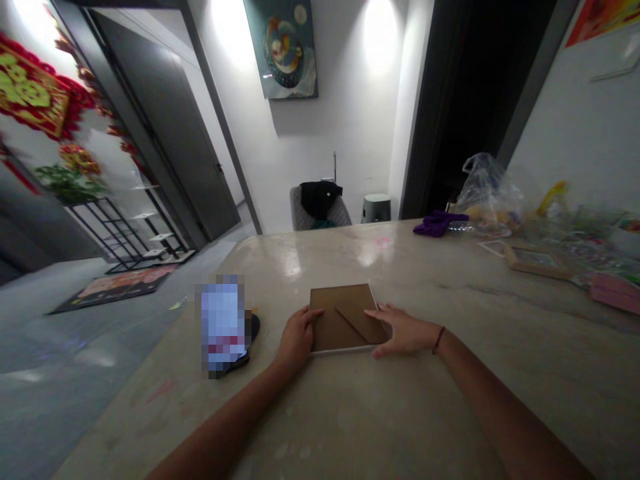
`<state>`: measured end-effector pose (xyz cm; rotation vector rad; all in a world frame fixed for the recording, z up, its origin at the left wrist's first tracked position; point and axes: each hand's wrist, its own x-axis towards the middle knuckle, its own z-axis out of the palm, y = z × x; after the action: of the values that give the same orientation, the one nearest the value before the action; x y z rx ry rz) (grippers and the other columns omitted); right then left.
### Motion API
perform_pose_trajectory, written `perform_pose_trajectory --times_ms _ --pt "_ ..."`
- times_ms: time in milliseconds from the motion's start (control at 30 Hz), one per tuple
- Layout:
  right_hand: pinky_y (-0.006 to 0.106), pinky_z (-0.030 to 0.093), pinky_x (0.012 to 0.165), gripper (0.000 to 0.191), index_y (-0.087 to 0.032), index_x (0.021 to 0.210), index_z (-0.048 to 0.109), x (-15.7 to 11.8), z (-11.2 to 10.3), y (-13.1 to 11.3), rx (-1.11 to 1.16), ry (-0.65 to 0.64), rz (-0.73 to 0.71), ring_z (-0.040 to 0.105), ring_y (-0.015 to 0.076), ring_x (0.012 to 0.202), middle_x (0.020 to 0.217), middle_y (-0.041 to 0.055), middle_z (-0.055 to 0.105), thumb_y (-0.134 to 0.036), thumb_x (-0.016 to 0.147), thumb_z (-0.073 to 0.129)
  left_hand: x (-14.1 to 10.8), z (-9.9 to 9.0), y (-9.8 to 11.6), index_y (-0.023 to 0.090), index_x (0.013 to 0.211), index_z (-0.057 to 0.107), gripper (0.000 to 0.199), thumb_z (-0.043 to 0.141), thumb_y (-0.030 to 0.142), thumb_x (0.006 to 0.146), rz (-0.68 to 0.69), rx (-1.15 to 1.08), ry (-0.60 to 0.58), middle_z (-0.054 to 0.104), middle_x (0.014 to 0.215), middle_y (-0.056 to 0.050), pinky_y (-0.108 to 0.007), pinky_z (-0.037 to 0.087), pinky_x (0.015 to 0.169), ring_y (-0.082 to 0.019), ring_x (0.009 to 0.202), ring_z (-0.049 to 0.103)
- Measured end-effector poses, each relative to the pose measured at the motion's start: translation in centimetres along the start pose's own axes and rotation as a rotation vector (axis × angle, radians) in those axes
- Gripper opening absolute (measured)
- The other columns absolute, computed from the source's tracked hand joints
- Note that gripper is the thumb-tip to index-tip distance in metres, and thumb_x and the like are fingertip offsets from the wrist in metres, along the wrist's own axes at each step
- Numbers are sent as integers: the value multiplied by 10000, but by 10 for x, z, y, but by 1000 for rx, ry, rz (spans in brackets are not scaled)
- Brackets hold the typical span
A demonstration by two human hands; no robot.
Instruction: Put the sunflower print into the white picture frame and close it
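**Picture frame, back up, between our hands**

Our left hand and right hand sit wide apart at the frame's side edges; we cannot tell whether they grip it or only rest there. It lies flat on the marble tabletop, with a pixelated object just to its left. Farther right lie a small wooden frame, a purple cloth and a plastic bag. Beyond the table, a grey chair stands beneath a wall painting, with a dark door to the left.

Left and right hands rest on a face-down photo frame (brown back).
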<state>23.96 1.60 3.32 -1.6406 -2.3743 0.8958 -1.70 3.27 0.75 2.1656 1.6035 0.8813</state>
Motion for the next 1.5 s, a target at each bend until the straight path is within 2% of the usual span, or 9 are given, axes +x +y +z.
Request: perform_pose_trajectory --times_ms 133,300,567,867,1000,1100,1300,1433,1500 --pt "470 189 1049 941 -222 1358 302 5 10 -8 -25 144 -22 218 325 1306 1422 161 269 -537 560 689 2 0 0 166 975 649 389 334 77 764 -31 -12 12 615 1121 -53 -331 395 965 -172 1051 549" --pt "512 168 1038 742 -319 1274 428 7 13 -12 4 166 -17 192 341 1312 1458 113 181 -491 600 684 1 -5 5 161 1089 603 336 419 258 824 20 31 -47 569 1193 -81 -353 375 974 -202 1092 522" --pt "469 251 1005 559 -300 1258 456 13 18 -10 -98 286 -54 316 301 1265 1391 134 322 -422 729 589 -8 -7 11 174 1146 564 556 567 523 713 -28 159 -70 523 1243 -138 -439 339 982 -296 1207 414" --pt "476 246 990 506 -291 1295 410 36 48 -16 -236 547 8 323 291 1238 1333 134 379 -421 811 480 -8 -7 10 227 967 622 214 563 254 762 99 334 46 620 1089 -63 -397 370 957 -232 1090 521" --pt "364 381 871 516 -254 1360 288 31 32 -6 -214 715 -57 509 210 976 1020 92 569 -360 865 386 -4 -10 7 198 1297 358 548 537 322 795 72 341 148 603 1149 -96 -391 388 917 -231 1046 552" --pt "295 418 721 547 -228 1404 130 26 16 6 -245 899 93 531 184 795 841 65 571 -186 879 277 -1 -17 6 181 1390 109 679 483 267 829 68 348 233 662 1008 -61 -344 416 836 -198 912 599" --pt "252 378 582 747 -289 1402 56 23 17 20 -474 565 218 562 159 653 813 56 591 -24 763 340 2 -21 2 91 1397 39 737 464 167 799 -80 503 92 671 831 -51 -309 383 775 -192 783 595" --pt "268 392 620 721 -248 1407 27 23 18 15 -459 560 221 585 170 683 850 84 625 -47 776 311 3 -21 2 35 1386 85 654 389 227 840 -110 577 104 664 849 -98 -334 366 805 -209 813 589" --pt "279 399 644 672 -199 1409 74 23 17 12 -389 585 242 591 179 709 870 97 640 -76 791 306 2 -22 5 43 1350 247 543 323 293 874 -104 589 78 659 852 -120 -355 363 808 -225 833 585"
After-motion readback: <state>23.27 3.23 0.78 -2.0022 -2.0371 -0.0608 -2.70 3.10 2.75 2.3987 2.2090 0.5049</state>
